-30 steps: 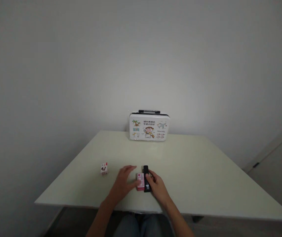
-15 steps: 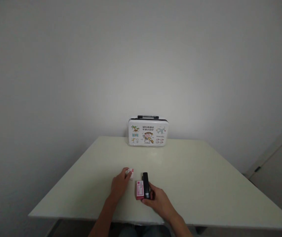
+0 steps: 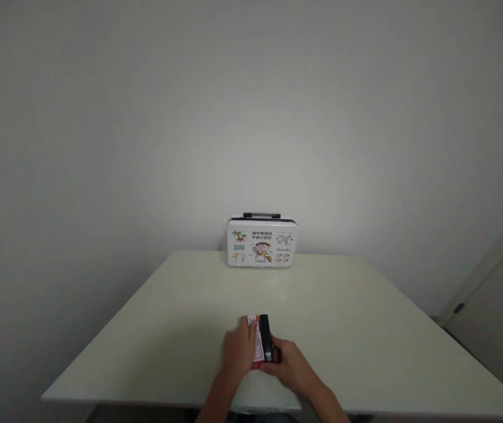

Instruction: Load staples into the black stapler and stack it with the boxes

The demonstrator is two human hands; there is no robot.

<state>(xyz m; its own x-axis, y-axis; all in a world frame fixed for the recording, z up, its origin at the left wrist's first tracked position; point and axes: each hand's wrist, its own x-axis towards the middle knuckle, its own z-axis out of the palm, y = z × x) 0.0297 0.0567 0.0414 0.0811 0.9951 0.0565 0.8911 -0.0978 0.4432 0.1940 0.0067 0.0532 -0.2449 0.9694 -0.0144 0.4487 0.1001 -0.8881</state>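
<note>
Gathering items: my left hand [image 3: 239,348] covers the pink box [image 3: 257,352], right hand [image 3: 290,365] clamps the black stapler [image 3: 266,341]; next needs alignment.

There is one view only, from a camera on the person's head. It looks forward and slightly down, so the left hand [image 3: 239,350] and right hand [image 3: 290,365] sit low in the middle of the picture, close under the lens, with the forearms cut by the bottom edge. The table [image 3: 365,329] stretches away beyond the hands, its near edge just below them and its far edge well past them, where a small suitcase [image 3: 261,242] stands facing the camera. Above and behind the hands a bare wall [image 3: 251,106] fills most of the picture. No second view shares this scene.
</note>
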